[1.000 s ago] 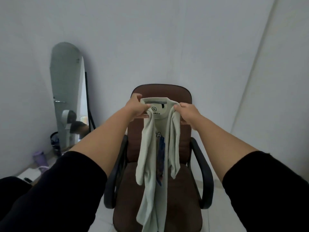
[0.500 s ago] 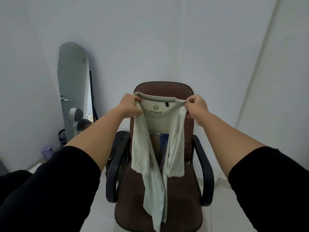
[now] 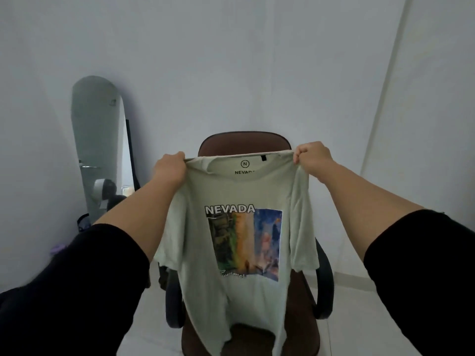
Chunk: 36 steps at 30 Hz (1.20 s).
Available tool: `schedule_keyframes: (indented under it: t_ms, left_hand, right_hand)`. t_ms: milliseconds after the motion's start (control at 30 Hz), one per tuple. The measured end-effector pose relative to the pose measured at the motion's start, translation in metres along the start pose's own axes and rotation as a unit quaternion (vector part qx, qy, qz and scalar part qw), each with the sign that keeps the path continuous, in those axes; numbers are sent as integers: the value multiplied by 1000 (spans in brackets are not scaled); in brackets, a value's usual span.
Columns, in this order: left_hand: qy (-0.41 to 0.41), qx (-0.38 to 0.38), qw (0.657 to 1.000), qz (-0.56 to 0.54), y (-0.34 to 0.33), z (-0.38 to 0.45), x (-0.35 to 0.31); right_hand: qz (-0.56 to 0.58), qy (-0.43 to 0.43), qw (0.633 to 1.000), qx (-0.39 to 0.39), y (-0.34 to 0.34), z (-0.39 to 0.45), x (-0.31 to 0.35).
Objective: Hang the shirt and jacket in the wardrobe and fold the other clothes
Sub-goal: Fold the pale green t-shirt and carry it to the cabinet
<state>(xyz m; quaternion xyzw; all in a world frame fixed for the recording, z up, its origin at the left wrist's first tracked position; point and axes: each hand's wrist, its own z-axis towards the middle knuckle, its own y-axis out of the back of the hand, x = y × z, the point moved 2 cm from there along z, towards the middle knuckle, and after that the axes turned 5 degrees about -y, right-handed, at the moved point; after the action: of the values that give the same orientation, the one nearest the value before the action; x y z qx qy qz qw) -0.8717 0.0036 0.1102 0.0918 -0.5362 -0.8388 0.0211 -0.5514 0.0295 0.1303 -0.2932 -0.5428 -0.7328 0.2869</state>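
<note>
Between our two raised hands the pale green T-shirt (image 3: 239,255) hangs spread open, its printed front toward us and its neckline running straight from nine o'clock to three o'clock. Its long axis drops from the collar at twelve o'clock to the hem at six o'clock, so the cloth falls directly below the fingers rather than out to either side. Our left hand (image 3: 171,168) pinches the shoulder seam at the nine o'clock end, fingers curled tight on the fabric; our right hand (image 3: 312,159) grips the opposite shoulder at three o'clock, thumb and fingers closed over the edge. Both hands sit at much the same height and about equally far from the collar label, so we judge neither has the advantage for the coming fold. The sleeves droop inward along each side, and the hem hangs loose and uneven near six o'clock.

Behind the garment, at twelve o'clock, stands the brown office chair (image 3: 244,142), its seat and black armrests showing past the cloth's lower edges. We judge the seat the nearest flat surface, and laying the shirt there would mean lowering both shoulders together. Off at ten o'clock a tall mirror (image 3: 99,140) leans against the wall.
</note>
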Motion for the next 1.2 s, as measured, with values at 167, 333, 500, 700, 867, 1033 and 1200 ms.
schedule_keyframes:
  t_ms: [167, 333, 500, 700, 867, 1033, 1200]
  left_hand:
    - [-12, 27, 999, 42, 9, 7, 13]
    - [11, 94, 995, -20, 8, 10, 33]
    - [21, 101, 995, -9, 11, 6, 50]
    - [33, 4, 999, -14, 16, -1, 57]
    - [81, 12, 994, -66, 22, -1, 44]
    - [115, -2, 988, -100, 30, -6, 43]
    - [164, -24, 976, -142, 34, -4, 49]
  right_hand:
    - [-164, 19, 986, 27, -8, -1, 3]
    - [-248, 37, 967, 35, -9, -7, -3]
    - [-279, 50, 959, -1, -12, -9, -9]
    - [-330, 95, 939, -11, -13, -21, 1]
    - [-326, 101, 940, 8, -16, -23, 5]
    - [-387, 159, 908, 17, -7, -34, 7]
    - [-362, 224, 905, -16, -5, -36, 8]
